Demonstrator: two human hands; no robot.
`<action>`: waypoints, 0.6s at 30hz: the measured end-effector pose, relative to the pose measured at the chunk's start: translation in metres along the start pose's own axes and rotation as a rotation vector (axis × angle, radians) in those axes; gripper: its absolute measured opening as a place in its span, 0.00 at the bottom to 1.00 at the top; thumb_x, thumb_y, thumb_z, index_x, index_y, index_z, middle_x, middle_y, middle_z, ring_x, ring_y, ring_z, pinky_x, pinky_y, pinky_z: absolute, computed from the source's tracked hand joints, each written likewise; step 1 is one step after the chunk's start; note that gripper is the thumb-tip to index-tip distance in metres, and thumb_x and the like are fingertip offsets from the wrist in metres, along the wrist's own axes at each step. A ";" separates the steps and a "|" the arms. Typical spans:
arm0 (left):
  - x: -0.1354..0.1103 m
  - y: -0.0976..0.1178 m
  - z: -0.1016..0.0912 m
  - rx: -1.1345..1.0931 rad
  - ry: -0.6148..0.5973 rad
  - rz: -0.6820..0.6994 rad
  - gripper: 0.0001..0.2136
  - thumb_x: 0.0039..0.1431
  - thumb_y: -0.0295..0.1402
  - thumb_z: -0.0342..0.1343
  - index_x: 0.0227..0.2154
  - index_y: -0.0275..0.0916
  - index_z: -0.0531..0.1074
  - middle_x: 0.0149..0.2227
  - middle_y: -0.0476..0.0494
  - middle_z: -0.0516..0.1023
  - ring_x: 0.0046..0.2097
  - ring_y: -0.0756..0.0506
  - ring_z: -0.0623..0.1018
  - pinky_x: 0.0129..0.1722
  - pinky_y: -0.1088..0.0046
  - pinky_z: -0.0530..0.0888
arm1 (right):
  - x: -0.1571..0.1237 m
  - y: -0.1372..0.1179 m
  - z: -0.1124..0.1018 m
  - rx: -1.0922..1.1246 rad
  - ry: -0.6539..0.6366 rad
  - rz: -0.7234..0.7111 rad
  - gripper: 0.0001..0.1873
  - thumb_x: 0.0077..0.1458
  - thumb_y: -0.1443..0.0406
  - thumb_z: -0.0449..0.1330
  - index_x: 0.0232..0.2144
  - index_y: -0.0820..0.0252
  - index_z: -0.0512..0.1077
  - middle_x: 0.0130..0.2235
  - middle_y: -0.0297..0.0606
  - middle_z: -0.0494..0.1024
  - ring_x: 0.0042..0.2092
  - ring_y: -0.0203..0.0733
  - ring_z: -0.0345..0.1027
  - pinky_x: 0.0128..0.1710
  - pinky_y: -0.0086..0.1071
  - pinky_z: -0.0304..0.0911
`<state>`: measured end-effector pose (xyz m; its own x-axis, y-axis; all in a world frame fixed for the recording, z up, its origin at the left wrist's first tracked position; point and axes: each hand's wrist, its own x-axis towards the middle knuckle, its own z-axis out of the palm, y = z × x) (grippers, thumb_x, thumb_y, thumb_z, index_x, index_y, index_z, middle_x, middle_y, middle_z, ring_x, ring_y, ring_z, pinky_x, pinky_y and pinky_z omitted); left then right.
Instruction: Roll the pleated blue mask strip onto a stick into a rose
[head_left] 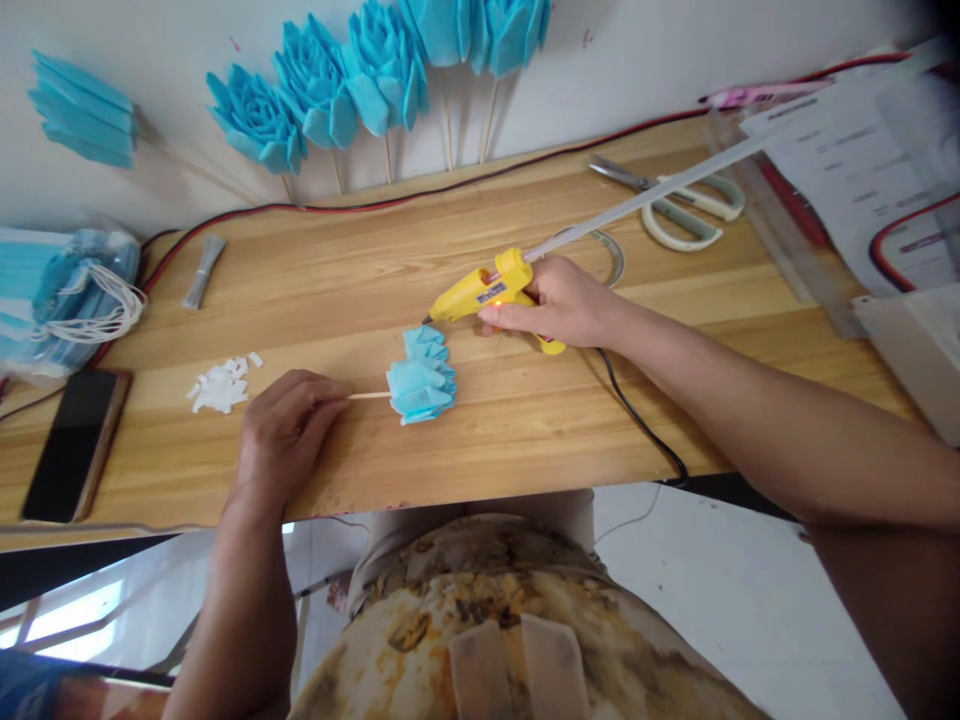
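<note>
My left hand (292, 425) pinches a thin wooden stick (369, 396) low over the wooden table. On the stick's far end is a light blue flower (422, 385) with layered, folded petals, lying on its side. Wrapped round the handle of a yellow glue gun (480, 292) is my right hand (564, 303). The gun's dark nozzle points down and left, right at the flower's upper petal. A long translucent glue stick (645, 198) juts out of the gun's back end toward the upper right. My palm hides part of the handle.
Finished blue flowers (315, 85) on sticks lean on the wall. White scraps (220, 385), a phone (75, 445), a bag of blue masks (64, 290) and a grey bundle of ties (204, 270) lie left. Scissors (682, 225) and a tape ring (611, 255) lie right; a black cord (637, 430) trails off the edge.
</note>
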<state>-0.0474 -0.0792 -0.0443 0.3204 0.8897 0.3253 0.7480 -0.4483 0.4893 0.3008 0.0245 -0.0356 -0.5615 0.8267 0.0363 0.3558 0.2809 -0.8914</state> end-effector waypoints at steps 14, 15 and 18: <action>0.002 0.000 -0.001 0.013 -0.019 -0.026 0.09 0.70 0.35 0.57 0.33 0.42 0.78 0.34 0.47 0.82 0.37 0.46 0.80 0.39 0.70 0.76 | -0.001 0.002 -0.002 0.202 -0.056 0.057 0.17 0.61 0.53 0.66 0.35 0.63 0.79 0.34 0.39 0.85 0.27 0.30 0.68 0.18 0.23 0.56; 0.002 0.001 -0.001 0.009 -0.021 -0.022 0.09 0.70 0.34 0.57 0.33 0.43 0.78 0.34 0.47 0.82 0.37 0.46 0.80 0.39 0.70 0.76 | -0.001 0.003 -0.002 0.204 -0.057 0.048 0.17 0.61 0.53 0.66 0.35 0.63 0.79 0.34 0.40 0.85 0.26 0.30 0.67 0.18 0.23 0.56; 0.003 0.001 -0.001 0.004 -0.029 -0.006 0.08 0.70 0.32 0.57 0.34 0.42 0.77 0.34 0.48 0.82 0.37 0.46 0.80 0.39 0.70 0.76 | 0.000 0.004 -0.003 0.198 -0.060 0.035 0.18 0.60 0.52 0.66 0.34 0.63 0.79 0.35 0.41 0.85 0.26 0.30 0.67 0.17 0.23 0.56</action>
<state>-0.0460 -0.0775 -0.0418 0.3327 0.8943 0.2993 0.7522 -0.4431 0.4878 0.3045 0.0267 -0.0385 -0.5968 0.8022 -0.0180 0.2251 0.1459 -0.9633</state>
